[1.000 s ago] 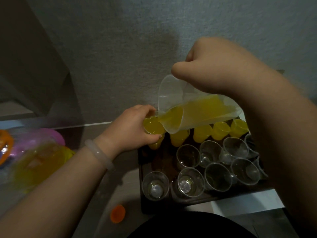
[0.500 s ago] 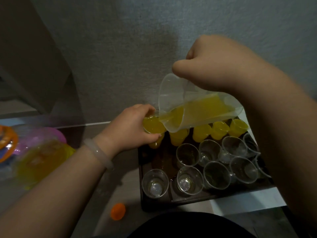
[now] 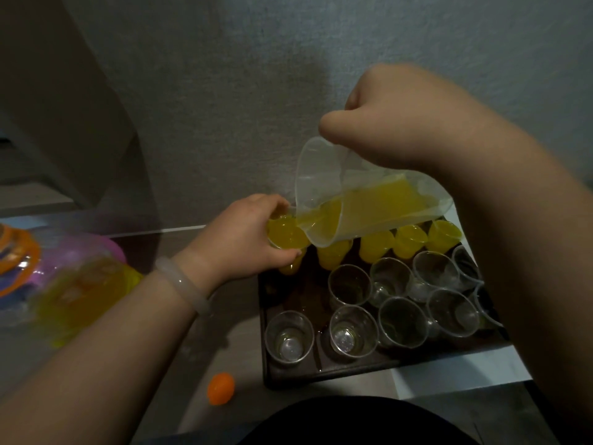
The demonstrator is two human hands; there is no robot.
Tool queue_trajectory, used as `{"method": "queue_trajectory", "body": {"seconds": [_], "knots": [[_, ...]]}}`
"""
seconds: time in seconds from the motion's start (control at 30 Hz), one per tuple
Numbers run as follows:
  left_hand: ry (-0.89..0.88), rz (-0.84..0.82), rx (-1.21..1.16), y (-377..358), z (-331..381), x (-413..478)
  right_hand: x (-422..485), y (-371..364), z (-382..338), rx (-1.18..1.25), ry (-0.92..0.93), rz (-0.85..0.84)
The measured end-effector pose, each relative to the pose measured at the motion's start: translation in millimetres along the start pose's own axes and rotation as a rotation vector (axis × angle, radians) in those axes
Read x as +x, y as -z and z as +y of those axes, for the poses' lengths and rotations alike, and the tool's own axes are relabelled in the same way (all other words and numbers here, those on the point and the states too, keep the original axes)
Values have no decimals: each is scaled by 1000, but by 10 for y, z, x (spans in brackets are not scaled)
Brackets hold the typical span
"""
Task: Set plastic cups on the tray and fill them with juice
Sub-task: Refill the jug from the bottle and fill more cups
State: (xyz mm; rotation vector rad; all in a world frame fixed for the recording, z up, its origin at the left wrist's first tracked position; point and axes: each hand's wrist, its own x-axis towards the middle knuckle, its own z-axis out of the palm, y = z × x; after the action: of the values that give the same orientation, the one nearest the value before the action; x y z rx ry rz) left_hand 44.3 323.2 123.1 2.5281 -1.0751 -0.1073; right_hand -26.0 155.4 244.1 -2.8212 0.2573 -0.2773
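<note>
My right hand (image 3: 404, 120) grips a clear plastic jug (image 3: 369, 203) of yellow juice, tilted with its spout down to the left. The spout sits over a small clear cup (image 3: 285, 234), nearly full of juice, which my left hand (image 3: 244, 236) holds above the far left corner of the dark tray (image 3: 288, 377). Along the tray's far row stand several cups filled with juice (image 3: 410, 240). In the two nearer rows stand several empty clear cups (image 3: 353, 330).
An orange bottle cap (image 3: 220, 388) lies on the surface left of the tray's near corner. At the far left sit a blurred yellow juice container (image 3: 80, 293) and purple and orange plastic items (image 3: 96, 248). A grey wall rises just behind the tray.
The jug has tipped a little further and its juice level has dropped slightly. Both hands and the held cup stay in nearly the same place.
</note>
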Motion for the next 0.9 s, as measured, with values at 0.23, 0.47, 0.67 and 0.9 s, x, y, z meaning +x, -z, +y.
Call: {"method": "queue_trajectory", "body": {"seconds": [0.23, 0.47, 0.67, 0.9], "knots": [[8, 20, -11, -3, 17, -56, -27, -4, 40, 40, -9, 14], [28, 24, -58, 16, 19, -83, -35, -23, 213, 247, -108, 23], [49, 55, -130, 3, -16, -108, -102, -158, 460, 550, -208, 91], [19, -24, -141, -15, 15, -154, -191, -210, 653, 779, -272, 236]]}}
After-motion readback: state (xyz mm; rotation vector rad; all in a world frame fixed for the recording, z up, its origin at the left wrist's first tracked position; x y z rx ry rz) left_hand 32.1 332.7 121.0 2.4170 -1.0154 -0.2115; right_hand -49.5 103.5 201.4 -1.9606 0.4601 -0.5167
